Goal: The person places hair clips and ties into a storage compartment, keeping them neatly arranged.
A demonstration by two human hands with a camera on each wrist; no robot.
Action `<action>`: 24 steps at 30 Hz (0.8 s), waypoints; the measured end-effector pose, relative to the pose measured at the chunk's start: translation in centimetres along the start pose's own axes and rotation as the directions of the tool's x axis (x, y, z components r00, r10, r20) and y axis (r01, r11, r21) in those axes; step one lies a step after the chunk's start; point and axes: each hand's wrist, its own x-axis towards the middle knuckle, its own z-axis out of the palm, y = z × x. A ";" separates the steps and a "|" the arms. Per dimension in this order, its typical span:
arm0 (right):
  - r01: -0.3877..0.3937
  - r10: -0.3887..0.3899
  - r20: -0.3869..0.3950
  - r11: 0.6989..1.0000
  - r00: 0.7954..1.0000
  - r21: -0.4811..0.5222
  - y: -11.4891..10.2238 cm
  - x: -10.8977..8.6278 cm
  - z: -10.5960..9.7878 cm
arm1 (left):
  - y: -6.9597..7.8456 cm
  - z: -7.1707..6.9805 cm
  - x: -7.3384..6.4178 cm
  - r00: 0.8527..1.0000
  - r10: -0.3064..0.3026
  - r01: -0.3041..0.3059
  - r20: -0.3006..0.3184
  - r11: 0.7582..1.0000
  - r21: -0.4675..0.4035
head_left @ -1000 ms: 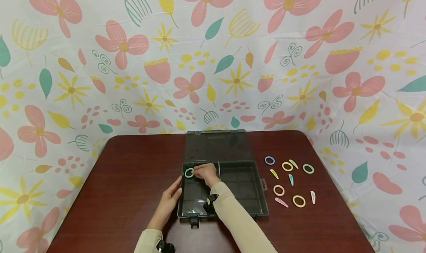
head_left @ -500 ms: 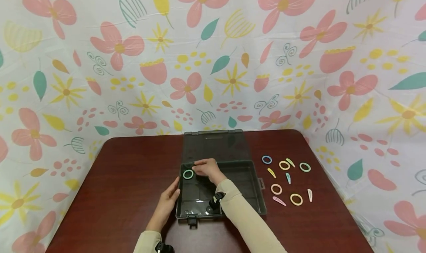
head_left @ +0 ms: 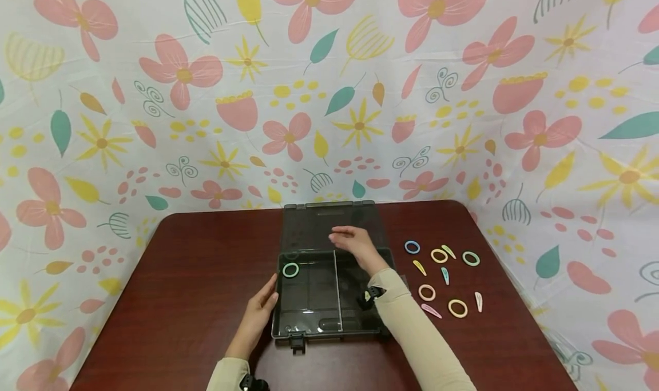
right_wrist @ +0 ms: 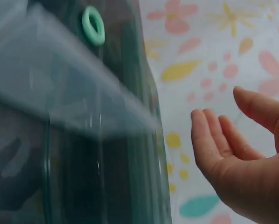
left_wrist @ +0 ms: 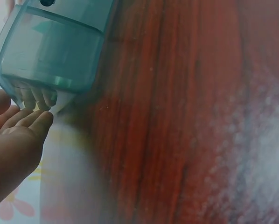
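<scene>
A dark see-through plastic box (head_left: 309, 338) lies on the table with its lid (head_left: 309, 228) folded back. A divider (head_left: 337, 291) splits it into two compartments. One mint green hair tie (head_left: 290, 270) lies in the back left corner of the left compartment; the right wrist view also has this hair tie (right_wrist: 93, 25), beyond the divider (right_wrist: 83, 88). My left hand (head_left: 258, 311) touches the box's left wall with extended fingers, seen against the box (left_wrist: 51, 56) in the left wrist view. Above the right compartment's back edge hovers my right hand (head_left: 358, 247), fingers apart from the thumb, holding nothing.
Right of the box lie several hair ties, among them a blue one (head_left: 412, 247), a green one (head_left: 471, 258) and a peach one (head_left: 427, 292). Several snap clips are scattered among them, including a pink clip (head_left: 431, 311) and a white clip (head_left: 479, 302). A floral cloth (head_left: 329, 94) hangs behind the table.
My right hand has let go of the green hair tie in the left compartment and moved right, across the divider. My left hand stays at the box's left wall.
</scene>
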 end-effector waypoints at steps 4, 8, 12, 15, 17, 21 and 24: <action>0.037 -0.038 -0.034 0.999 0.999 -0.012 -0.4 0.1 -3.2 | -0.1 0.0 0.0 1.000 -0.008 0.008 -0.002 1.000 -0.003; 0.089 -0.092 -0.072 0.995 0.993 -0.042 -1.0 -0.1 -6.4 | -0.1 -0.1 0.0 1.000 -0.021 0.021 -0.002 1.000 -0.017; 0.127 -0.134 -0.104 0.989 0.986 -0.071 -1.0 -0.7 -9.8 | -0.1 0.0 0.0 1.000 -0.019 0.019 -0.003 1.000 -0.020; 0.144 -0.152 -0.122 0.987 0.981 -0.068 -0.5 -1.3 -12.6 | -0.1 0.0 0.1 1.000 -0.020 0.020 -0.002 1.000 -0.019; 0.154 -0.159 -0.139 0.987 0.977 -0.050 -0.1 -1.9 -14.5 | -0.1 0.0 0.1 1.000 -0.019 0.019 0.000 1.000 -0.012; 0.194 -0.185 -0.178 0.980 0.966 0.033 0.8 -3.1 -17.9 | -0.2 0.0 0.0 1.000 0.019 -0.019 0.000 1.000 -0.006; 0.237 -0.209 -0.216 0.965 0.954 0.112 1.5 -3.9 -20.2 | -0.4 -0.2 -0.1 0.998 0.069 -0.069 0.004 0.998 0.010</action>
